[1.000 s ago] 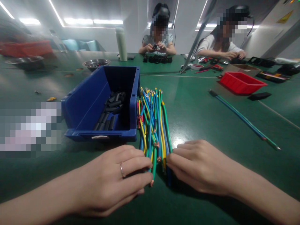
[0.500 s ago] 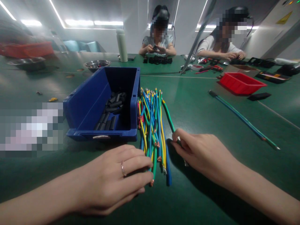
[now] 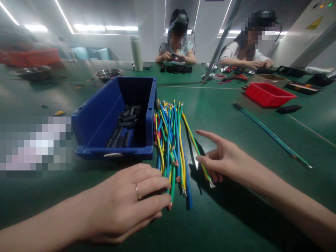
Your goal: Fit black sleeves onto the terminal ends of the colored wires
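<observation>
The green-and-yellow wire (image 3: pixel 193 138) is right of the blue bin (image 3: pixel 91 129), angled away from the wire bundle (image 3: pixel 182 157). My right hand (image 3: pixel 223 157) holds it between thumb and curled fingers; the index finger is extended, clear of it. My left hand (image 3: pixel 131 199), loosely curled, touches the bundle nearer me than the bin; I cannot tell whether it grips any strand. Progress, by my judgement: one wire separated, most remaining bunched beside the bin. Wires: slim, smooth-sheathed, several ends bare copper. Bin: rigid plastic, open-fronted, containing short, matte black tubes (image 3: pixel 126 139).
</observation>
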Available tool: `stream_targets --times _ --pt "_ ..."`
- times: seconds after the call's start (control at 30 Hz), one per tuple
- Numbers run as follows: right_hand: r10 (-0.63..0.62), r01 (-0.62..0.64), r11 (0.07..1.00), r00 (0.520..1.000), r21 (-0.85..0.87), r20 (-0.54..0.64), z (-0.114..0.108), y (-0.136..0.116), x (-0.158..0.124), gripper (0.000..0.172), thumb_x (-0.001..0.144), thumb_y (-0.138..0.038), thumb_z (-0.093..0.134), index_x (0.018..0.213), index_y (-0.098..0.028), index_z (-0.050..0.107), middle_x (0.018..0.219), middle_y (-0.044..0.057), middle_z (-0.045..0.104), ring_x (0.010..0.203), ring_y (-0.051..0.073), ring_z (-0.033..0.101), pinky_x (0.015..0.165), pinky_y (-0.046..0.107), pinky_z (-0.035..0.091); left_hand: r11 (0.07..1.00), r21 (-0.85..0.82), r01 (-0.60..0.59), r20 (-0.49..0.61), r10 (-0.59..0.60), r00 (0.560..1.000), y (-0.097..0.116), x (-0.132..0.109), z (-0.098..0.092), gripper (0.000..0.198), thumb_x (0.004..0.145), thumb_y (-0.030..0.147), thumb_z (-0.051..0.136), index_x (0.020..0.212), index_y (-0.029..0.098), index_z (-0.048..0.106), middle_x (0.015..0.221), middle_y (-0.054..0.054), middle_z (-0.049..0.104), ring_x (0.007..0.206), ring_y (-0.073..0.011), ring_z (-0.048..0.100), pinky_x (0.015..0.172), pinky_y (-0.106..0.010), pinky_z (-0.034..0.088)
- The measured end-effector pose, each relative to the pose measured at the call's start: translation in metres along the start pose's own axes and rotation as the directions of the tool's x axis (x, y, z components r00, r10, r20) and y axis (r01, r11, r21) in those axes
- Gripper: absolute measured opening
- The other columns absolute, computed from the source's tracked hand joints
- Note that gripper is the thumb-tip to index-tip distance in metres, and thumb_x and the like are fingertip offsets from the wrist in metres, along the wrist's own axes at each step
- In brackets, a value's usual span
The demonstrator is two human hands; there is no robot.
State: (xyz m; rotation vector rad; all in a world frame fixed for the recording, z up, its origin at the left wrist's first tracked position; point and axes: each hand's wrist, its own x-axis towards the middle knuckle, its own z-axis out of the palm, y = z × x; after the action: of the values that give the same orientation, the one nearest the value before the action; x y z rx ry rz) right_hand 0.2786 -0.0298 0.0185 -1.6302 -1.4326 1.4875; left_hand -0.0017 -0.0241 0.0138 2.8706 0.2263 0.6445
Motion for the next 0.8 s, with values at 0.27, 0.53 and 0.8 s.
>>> stream_targets --times 0.27,0.53,0.8 --pt "0.022 -0.065 0.975 0.980 0.214 0.197 -0.007 0.001 0.000 0.091 0.072 -0.029 0.079 0.148 -0.015 0.032 0.092 0.005 0.071 0.060 0.010 0.061 0.048 0.021 0.049 1.000 -0.003 -0.021 0.009 0.021 1.000 0.001 0.004 -0.002 0.023 0.098 0.011 0.050 0.115 0.009 0.066 0.108 -0.013 0.072 0.101 -0.0229 0.063 0.090 -0.035 0.055" --pt "-0.022 -0.039 0.941 0.984 0.336 0.177 -0.005 0.001 0.002 0.051 0.077 -0.040 0.077 0.111 -0.021 0.044 0.082 -0.002 0.062 0.056 0.008 0.056 0.048 0.022 0.050 1.000 -0.005 0.006 0.100 -0.005 0.995 0.000 -0.006 0.002 0.037 0.101 0.014 0.038 0.132 0.013 0.058 0.138 -0.009 0.063 0.125 -0.0233 0.057 0.110 -0.034 0.046" --pt "-0.190 0.180 0.968 0.981 0.176 0.042 0.002 0.000 -0.002 0.034 0.091 -0.042 0.061 0.115 -0.020 0.049 0.069 -0.005 0.057 0.056 0.008 0.051 0.049 0.020 0.045 1.000 -0.004 -0.006 0.195 0.006 0.981 0.001 0.001 -0.006 0.040 0.095 0.010 0.042 0.130 0.011 0.060 0.142 -0.010 0.059 0.131 -0.0245 0.056 0.112 -0.035 0.047"
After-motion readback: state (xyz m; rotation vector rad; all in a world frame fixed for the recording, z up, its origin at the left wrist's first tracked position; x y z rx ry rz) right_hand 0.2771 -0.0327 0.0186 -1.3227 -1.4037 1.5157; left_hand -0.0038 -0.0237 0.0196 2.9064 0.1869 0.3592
